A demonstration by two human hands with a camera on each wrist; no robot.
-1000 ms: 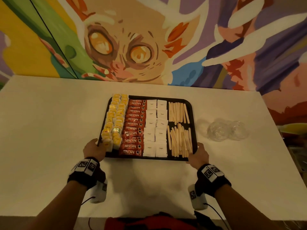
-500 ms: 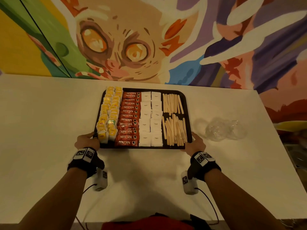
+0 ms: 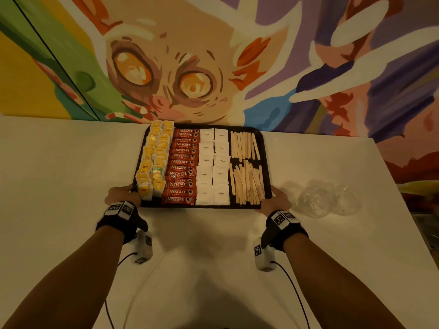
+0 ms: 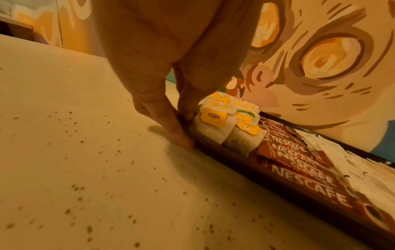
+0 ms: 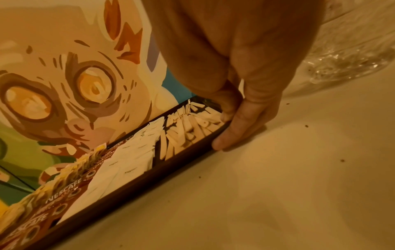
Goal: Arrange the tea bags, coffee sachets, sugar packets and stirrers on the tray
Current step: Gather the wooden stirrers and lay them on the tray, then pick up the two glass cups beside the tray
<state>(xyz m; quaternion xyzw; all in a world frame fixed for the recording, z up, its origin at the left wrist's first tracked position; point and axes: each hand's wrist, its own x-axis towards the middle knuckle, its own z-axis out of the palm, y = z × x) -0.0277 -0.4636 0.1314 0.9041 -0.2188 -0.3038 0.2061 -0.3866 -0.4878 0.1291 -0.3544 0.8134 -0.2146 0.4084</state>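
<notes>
A black tray lies on the white table with its far rim near the painted wall. It holds columns of yellow-tagged tea bags, red Nescafe coffee sachets, white sugar packets and wooden stirrers. My left hand pinches the near left corner, thumb on the rim beside the tea bags. My right hand grips the near right corner, thumb by the stirrers. The tray's near rim rests on the table.
Crumpled clear plastic lies on the table just right of the tray. The mural wall stands right behind the tray. Small dark crumbs dot the table. The table's right edge runs past the plastic.
Both hands have slid the tray away from me across the table towards the wall, keeping their hold on its near corners. The contents have stayed in their columns.
</notes>
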